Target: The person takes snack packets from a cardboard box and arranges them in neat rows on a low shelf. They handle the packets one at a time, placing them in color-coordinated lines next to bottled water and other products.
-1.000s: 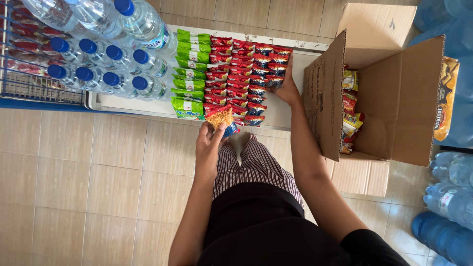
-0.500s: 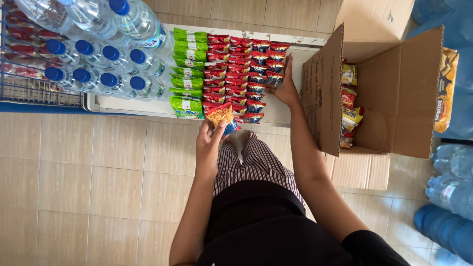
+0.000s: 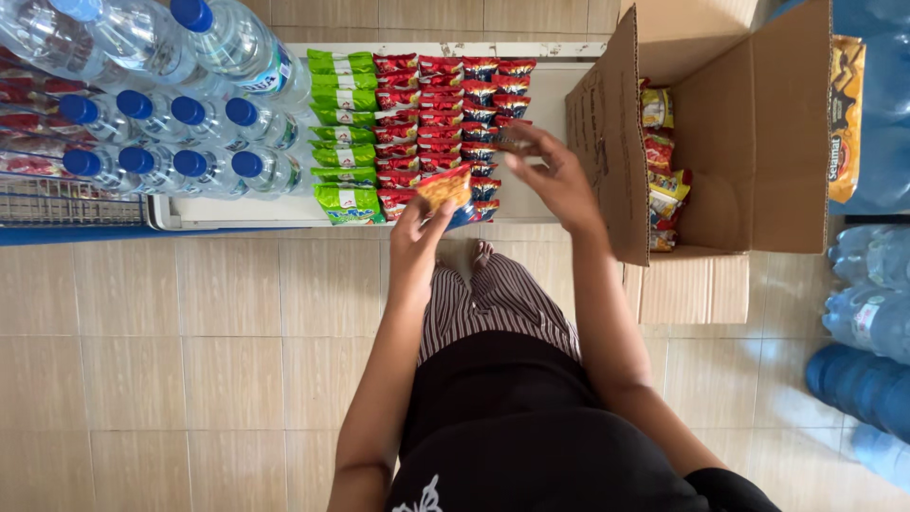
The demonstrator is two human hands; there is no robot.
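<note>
We note the left hand [image 3: 417, 228] pinching an orange snack packet [image 3: 445, 186] between thumb and fingers, at the near edge of the white shelf [image 3: 542, 114]. At 2 o'clock from it, the right hand [image 3: 555, 171] hovers over the shelf with fingers loosely spread; a small dark packet seems to sit at its fingertips, though we cannot tell for certain. Red packets [image 3: 445, 104] lie in rows at 12 o'clock, green packets [image 3: 343, 133] at 10 o'clock, water bottles [image 3: 180, 142] further left. An open cardboard box [image 3: 739, 133] stands at 3 o'clock.
</note>
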